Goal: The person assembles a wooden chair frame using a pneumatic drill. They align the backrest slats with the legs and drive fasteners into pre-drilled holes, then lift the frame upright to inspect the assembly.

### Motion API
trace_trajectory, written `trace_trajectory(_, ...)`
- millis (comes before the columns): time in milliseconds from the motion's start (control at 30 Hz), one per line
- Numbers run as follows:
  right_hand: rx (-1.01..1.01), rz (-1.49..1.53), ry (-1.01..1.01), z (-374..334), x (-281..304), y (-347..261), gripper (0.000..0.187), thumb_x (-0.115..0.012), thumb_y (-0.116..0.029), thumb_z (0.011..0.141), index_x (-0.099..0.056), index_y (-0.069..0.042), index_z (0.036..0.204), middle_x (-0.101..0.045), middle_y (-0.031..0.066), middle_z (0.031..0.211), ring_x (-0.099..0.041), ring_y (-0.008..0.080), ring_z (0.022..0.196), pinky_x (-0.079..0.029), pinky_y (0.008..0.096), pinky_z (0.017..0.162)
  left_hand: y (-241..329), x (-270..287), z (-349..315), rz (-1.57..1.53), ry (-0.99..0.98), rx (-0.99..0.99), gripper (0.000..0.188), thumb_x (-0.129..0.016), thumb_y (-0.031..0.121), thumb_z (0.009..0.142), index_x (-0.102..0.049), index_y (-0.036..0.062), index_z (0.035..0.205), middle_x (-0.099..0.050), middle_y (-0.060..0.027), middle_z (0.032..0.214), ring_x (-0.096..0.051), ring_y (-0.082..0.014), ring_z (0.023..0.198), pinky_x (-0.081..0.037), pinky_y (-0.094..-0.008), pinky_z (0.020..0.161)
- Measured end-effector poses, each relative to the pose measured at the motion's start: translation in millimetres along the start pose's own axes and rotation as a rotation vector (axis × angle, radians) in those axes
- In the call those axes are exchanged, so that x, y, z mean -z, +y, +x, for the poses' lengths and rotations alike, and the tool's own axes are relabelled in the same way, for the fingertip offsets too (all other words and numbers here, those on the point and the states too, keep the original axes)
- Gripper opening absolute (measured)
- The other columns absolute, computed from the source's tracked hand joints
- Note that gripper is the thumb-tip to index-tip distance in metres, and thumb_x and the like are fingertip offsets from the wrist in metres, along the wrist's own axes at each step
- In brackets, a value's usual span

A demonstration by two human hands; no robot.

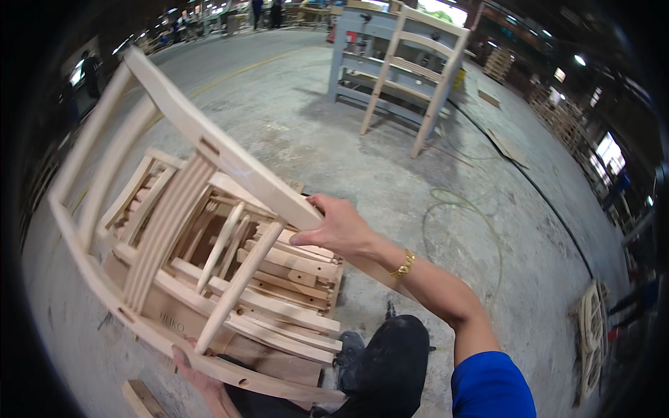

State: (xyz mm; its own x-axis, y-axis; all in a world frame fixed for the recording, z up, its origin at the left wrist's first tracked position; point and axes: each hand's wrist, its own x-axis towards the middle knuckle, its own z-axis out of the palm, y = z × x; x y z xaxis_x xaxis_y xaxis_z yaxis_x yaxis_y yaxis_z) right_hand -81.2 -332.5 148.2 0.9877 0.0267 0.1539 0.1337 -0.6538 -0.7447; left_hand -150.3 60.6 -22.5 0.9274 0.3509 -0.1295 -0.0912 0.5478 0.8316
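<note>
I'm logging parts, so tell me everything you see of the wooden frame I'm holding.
The wooden frame is pale and looks unpainted: two long, slotted posts joined by bowed crosspieces and a round rung. It's tilted above stacked wooden parts; your right hand grips one post, your left hand the other.

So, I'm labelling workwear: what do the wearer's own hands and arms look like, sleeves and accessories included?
The right hand is ungloved, with a gold-coloured band near the wrist and a short, bright blue sleeve higher up. The left hand is ungloved too; its sleeve is out of view.
</note>
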Motion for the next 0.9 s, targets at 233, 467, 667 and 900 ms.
trace_trajectory(233,0.281,0.274,0.411,-64.8,140.8,-25.4,0.059,-0.065,-0.051,0.089,-0.059,0.004,0.109,-0.067,0.0116,0.086,-0.069,0.0169,0.071,-0.056,0.0284,0.066,99.5,-155.4,-14.8,-0.086,-0.561,-0.318,0.062,-0.054,0.039,0.094,-0.039,-0.0021,0.136,-0.048,-0.0096,0.104,-0.050,-0.0161,0.094,-0.046,-0.0284,0.079)
trace_trajectory(467,0.389,0.425,0.689,-112.8,308.0,-143.0,0.046,-0.050,-0.047,0.099,-0.060,-0.004,0.113,-0.062,0.0063,0.083,-0.061,0.0138,0.069,-0.050,0.0310,0.060,122.1,-306.0,-11.0,-0.141,-0.994,-0.416,0.071,-0.058,0.040,0.091,-0.034,-0.0070,0.139,-0.047,-0.0116,0.104,-0.049,-0.0164,0.094,-0.043,-0.0330,0.088)
trace_trajectory(667,0.474,0.192,0.940,-118.5,376.4,-114.4,0.046,-0.057,-0.035,0.099,-0.055,0.005,0.122,-0.060,0.0019,0.088,-0.056,0.0096,0.071,-0.045,0.0237,0.058,120.8,-481.3,56.3,0.242,-0.937,-0.845,0.078,-0.045,0.062,0.095,-0.034,0.0072,0.150,-0.039,-0.0173,0.149,-0.038,-0.0283,0.138,-0.029,-0.0461,0.114)
trace_trajectory(900,0.803,0.267,1.340,-83.4,304.7,90.3,0.047,-0.066,0.006,0.081,-0.042,-0.003,0.121,-0.060,0.0108,0.092,-0.064,0.0185,0.075,-0.058,0.0316,0.064,1.4,-606.5,61.1,0.131,-1.266,-0.698,0.033,-0.070,0.031,0.086,-0.061,0.0048,0.104,-0.060,-0.0053,0.096,-0.059,-0.0145,0.085,-0.049,-0.0326,0.072)
